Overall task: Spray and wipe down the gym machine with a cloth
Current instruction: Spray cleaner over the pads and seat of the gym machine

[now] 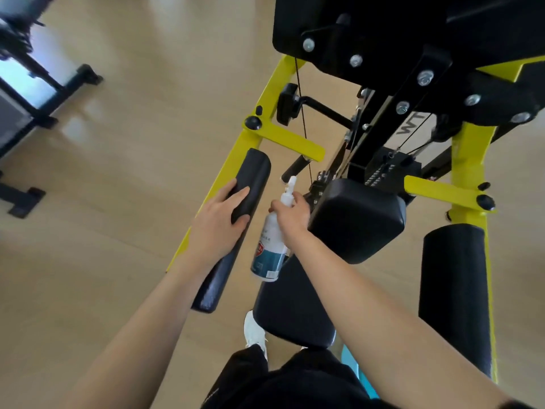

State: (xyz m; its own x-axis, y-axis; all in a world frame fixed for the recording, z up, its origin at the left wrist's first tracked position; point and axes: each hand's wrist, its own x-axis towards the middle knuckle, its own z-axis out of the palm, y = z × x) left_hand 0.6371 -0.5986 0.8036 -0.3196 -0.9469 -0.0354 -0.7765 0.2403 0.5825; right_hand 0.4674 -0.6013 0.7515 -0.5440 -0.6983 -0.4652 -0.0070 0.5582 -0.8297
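At centre, right hand (290, 214) clamps the spray bottle (269, 252) by its neck; left hand (221, 215) lies flat and open on the left arm pad (255, 172) of the gym machine (267, 93). Risk: nozzle (292, 182) points far, so mist may miss the pad.

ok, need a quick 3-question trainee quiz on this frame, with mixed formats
1. True or false: the right hand holds the spray bottle.
2. Pick one: the left hand rests on A) the long black arm pad, B) the weight stack, C) the seat.
3. Short answer: what colour is the machine's frame?

Key: 1 true; 2 A; 3 yellow.
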